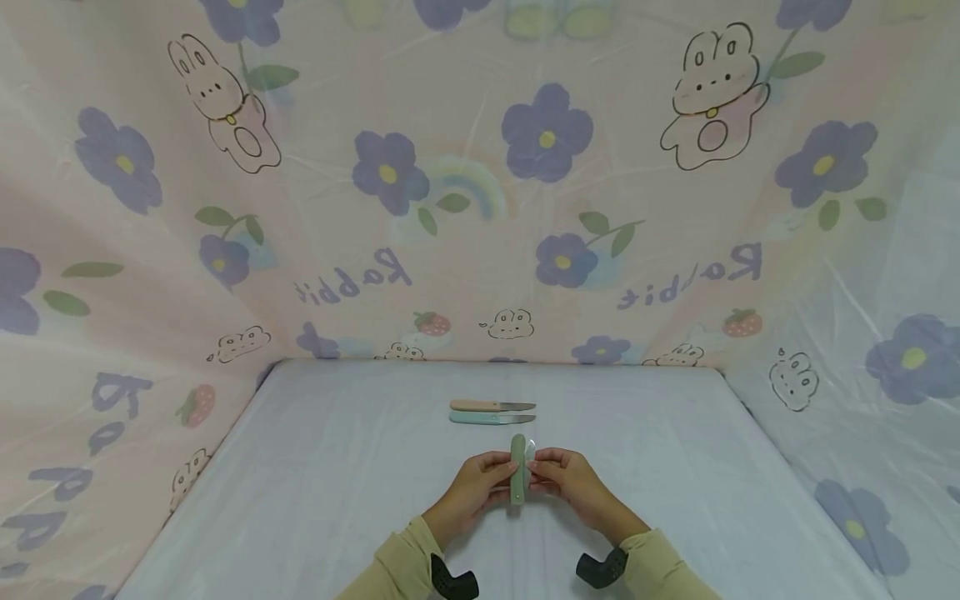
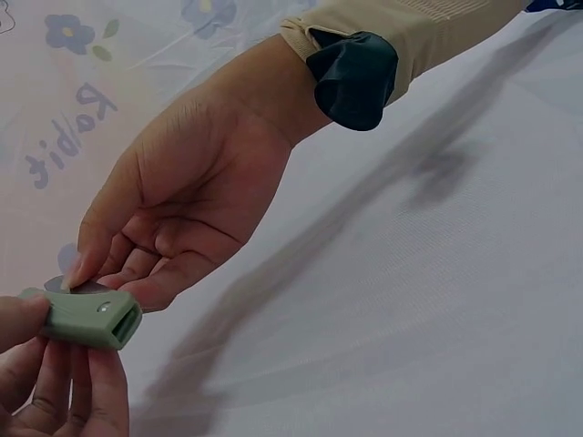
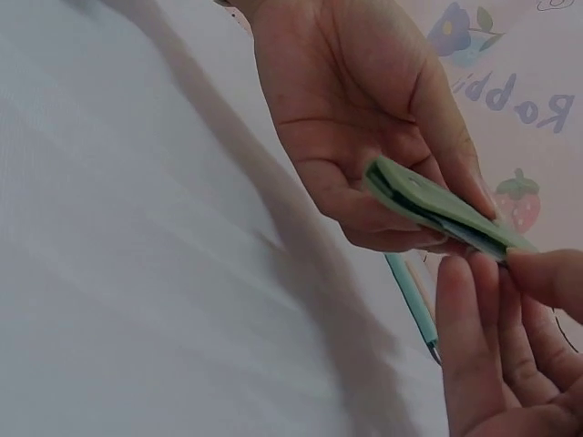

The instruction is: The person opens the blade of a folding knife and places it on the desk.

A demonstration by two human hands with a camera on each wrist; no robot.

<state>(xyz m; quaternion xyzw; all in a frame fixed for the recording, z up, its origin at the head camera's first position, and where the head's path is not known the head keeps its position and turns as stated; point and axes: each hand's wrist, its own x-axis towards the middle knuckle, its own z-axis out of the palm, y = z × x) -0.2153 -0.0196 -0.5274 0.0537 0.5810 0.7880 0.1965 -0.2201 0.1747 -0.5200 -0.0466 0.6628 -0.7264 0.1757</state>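
Between both hands is a green folding knife, its handle pointing away from me over the white table. My left hand grips the handle, thumb on top and fingers beneath. Just right of the handle shows the shiny blade, partly folded out. My right hand pinches that blade between thumb and fingers. The left wrist view shows the open slot in the end of the handle. Farther off, a folding knife with a beige handle and one with a light blue handle lie side by side, blades out to the right.
A white cloth covers the table. Behind it and at both sides hang pale sheets printed with rabbits, flowers and strawberries. Dark devices sit on both wrists, at the ends of the beige sleeves.
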